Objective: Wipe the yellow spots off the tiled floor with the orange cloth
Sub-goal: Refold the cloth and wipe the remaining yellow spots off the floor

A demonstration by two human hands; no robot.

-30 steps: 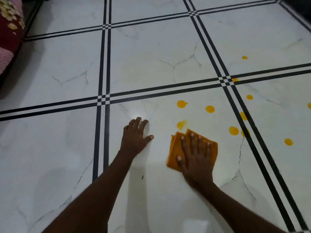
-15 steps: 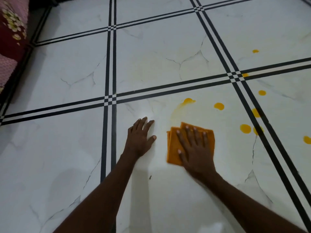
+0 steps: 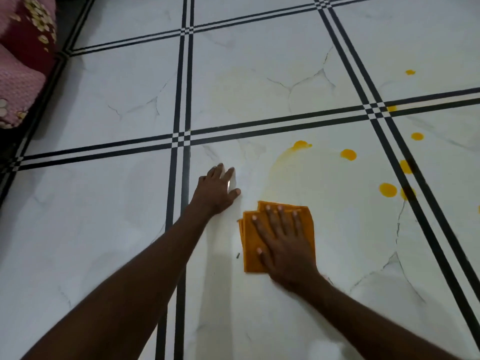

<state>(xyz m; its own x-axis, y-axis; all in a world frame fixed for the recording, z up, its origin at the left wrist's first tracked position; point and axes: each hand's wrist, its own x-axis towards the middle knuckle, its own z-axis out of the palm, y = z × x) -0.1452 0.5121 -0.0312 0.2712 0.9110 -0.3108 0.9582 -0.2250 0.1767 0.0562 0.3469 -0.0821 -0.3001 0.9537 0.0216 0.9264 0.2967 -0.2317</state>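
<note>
**Flat palm on the cloth, spots waiting beyond it**

The right hand (image 3: pixel 283 240) lies spread flat on the folded orange cloth (image 3: pixel 278 235), fingers (image 3: pixel 279 216) splayed wide and pressing down instead of gripping. That pose looks chosen to load the whole pad evenly, so the fabric scrubs the tiled floor (image 3: pixel 259 81) instead of bunching. The fingertips stop just short of the cloth's far edge; a strip of orange shows past them, and more shows on both sides of the palm, while the heel of the hand hangs over the near edge.

The left hand (image 3: pixel 217 190) sits just left of the cloth, apart from it, palm down on bare tile with fingers loosely open and holding nothing. It reads as a prop for the person's leaning weight.

Beyond the cloth, a smeared spot (image 3: pixel 301 145) trails a pale yellow streak (image 3: pixel 279 162) curving back toward it. Right of that smear sits a round spot (image 3: pixel 348 154); further right of the cloth lie another spot (image 3: pixel 387 190) and a few on or near the black grout lines (image 3: pixel 415 209). More dots (image 3: pixel 417 136) lie past those lines. Much wiping appears left. A patterned fabric (image 3: pixel 23 61) lies far left of the cloth.
</note>
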